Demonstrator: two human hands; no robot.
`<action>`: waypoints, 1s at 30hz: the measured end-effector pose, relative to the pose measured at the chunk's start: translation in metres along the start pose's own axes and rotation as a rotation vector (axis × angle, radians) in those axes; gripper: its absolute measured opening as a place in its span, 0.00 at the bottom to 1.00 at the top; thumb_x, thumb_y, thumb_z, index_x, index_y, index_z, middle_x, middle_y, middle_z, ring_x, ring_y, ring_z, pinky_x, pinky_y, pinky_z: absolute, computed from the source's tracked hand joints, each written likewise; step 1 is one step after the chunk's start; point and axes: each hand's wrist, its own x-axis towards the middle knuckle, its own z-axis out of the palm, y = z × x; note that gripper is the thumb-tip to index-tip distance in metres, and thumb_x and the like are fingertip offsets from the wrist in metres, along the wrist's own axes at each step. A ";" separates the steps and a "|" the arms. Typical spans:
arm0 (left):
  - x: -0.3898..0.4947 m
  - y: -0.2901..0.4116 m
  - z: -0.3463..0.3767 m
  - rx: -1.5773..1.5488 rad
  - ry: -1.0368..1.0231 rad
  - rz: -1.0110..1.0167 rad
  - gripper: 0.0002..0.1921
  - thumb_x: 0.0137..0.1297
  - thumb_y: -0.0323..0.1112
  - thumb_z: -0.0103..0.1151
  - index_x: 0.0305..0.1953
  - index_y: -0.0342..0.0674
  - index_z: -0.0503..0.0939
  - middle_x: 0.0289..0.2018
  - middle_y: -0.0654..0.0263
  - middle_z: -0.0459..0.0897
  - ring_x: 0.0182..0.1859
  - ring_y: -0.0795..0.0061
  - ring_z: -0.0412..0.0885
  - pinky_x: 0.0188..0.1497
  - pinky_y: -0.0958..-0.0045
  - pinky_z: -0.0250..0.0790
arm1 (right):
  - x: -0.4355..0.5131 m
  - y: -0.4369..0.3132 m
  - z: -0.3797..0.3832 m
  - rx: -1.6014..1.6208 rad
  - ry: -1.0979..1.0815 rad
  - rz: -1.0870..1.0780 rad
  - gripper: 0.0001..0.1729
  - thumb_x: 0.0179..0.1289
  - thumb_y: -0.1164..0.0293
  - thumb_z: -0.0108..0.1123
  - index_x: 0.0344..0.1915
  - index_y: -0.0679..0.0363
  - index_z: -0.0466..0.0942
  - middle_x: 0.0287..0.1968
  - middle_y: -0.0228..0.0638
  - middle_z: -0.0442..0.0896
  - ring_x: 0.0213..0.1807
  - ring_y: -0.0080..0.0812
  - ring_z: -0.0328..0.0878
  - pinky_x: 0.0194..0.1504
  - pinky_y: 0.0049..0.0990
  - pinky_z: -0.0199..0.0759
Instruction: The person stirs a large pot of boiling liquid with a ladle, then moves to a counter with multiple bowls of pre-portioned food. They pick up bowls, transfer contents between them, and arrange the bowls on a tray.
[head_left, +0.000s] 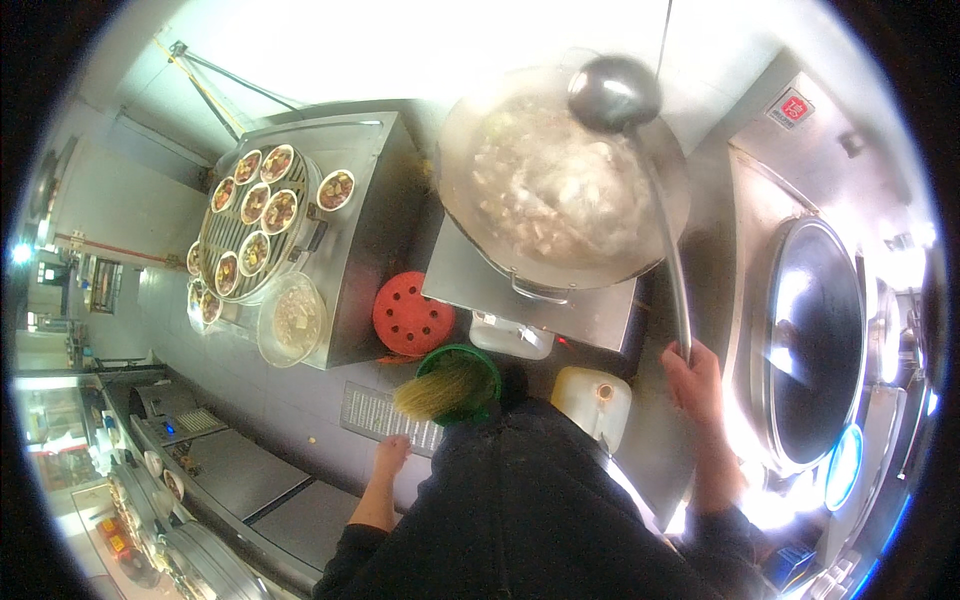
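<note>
My right hand (696, 381) grips the end of a long-handled metal ladle (615, 94). Its round bowl is raised over the far right rim of a large wok (540, 274), with the rounded underside towards me. Inside the wok, pale chunks of food in a cloudy liquid (562, 187) give off steam, which blurs the detail. My left hand (393, 454) hangs low at my side, fingers curled, with nothing visible in it. Near it, a straw-coloured bristle brush or whisk (435, 394) sticks out of a green bucket (491, 367).
Left of the wok, a steel counter (375, 157) bears a slatted steamer rack (232, 214) with several small filled bowls and a clear tub (292, 322). A red perforated stool (413, 313) and a plastic jug (596, 405) stand below. A large dark lid (814, 341) is at right.
</note>
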 end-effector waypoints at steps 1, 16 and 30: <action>0.000 0.001 -0.001 0.033 0.001 0.054 0.20 0.66 0.47 0.54 0.40 0.35 0.86 0.28 0.62 0.87 0.30 0.73 0.84 0.34 0.68 0.76 | 0.000 -0.002 -0.003 0.057 -0.074 0.088 0.09 0.68 0.67 0.61 0.37 0.62 0.75 0.19 0.27 0.73 0.15 0.19 0.67 0.16 0.24 0.60; 0.001 0.008 -0.003 0.292 -0.016 0.126 0.20 0.66 0.46 0.52 0.37 0.34 0.86 0.25 0.60 0.85 0.29 0.69 0.83 0.33 0.65 0.74 | -0.013 -0.011 -0.044 -0.151 -0.332 0.128 0.16 0.71 0.63 0.62 0.29 0.60 0.73 0.17 0.25 0.71 0.13 0.18 0.67 0.13 0.22 0.59; 0.010 -0.010 -0.001 0.217 -0.051 0.392 0.19 0.68 0.46 0.59 0.40 0.31 0.85 0.28 0.64 0.85 0.29 0.76 0.81 0.33 0.71 0.73 | -0.021 -0.008 -0.068 -0.266 -0.381 0.174 0.14 0.74 0.64 0.58 0.32 0.62 0.77 0.17 0.25 0.73 0.12 0.18 0.67 0.12 0.20 0.62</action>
